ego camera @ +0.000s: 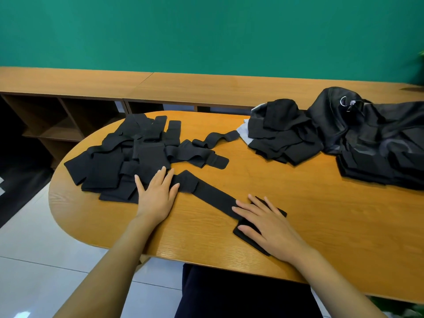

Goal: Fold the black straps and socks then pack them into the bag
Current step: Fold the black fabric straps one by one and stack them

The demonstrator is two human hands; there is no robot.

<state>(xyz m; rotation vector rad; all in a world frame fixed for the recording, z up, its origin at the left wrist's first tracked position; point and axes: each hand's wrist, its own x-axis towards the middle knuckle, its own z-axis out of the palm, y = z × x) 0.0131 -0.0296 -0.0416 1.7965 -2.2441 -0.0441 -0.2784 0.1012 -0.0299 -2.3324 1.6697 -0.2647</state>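
One long black strap (pixel 213 197) lies stretched diagonally across the wooden table (pixel 309 214). My left hand (pixel 157 195) presses flat on its upper left end, fingers straight. My right hand (pixel 266 222) lies flat on its wider lower right end, near the table's front edge. A loose heap of black straps (pixel 128 154) spreads out behind my left hand. A stack of folded black socks (pixel 283 134) sits at the back right. Beside it the black bag (pixel 371 134) lies slumped at the far right.
A long wooden shelf unit (pixel 68 88) runs along the green wall behind the table. A curled strap (pixel 214 138) lies between the heap and the folded stack. My dark-clothed lap (pixel 241 294) shows under the front edge, with tiled floor to the left.
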